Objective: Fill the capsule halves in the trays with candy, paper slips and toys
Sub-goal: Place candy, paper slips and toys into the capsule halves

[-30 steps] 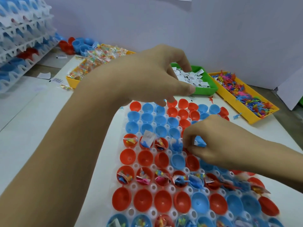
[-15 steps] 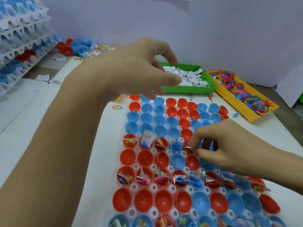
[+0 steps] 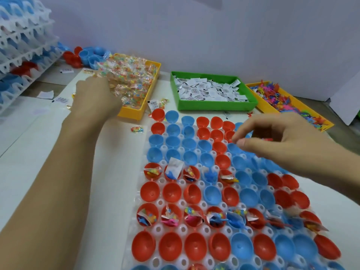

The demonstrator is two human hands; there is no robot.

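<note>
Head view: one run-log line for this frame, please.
left hand: reaching into candy tray | right hand: above capsule tray, fingers loosely curled, apparently empty | filled rows: partial

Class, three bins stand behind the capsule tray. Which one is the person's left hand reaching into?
The left hand reaches into the candy bin, the leftmost yellow one, holding clear-wrapped sweets rather than slips or toys.

3 bins at 12 o'clock: candy bin [image 3: 134,112], green slip bin [image 3: 214,106], toy bin [image 3: 296,106]. 2 hands. 1 capsule tray [image 3: 183,228], 2 filled rows; halves too many to count.
</note>
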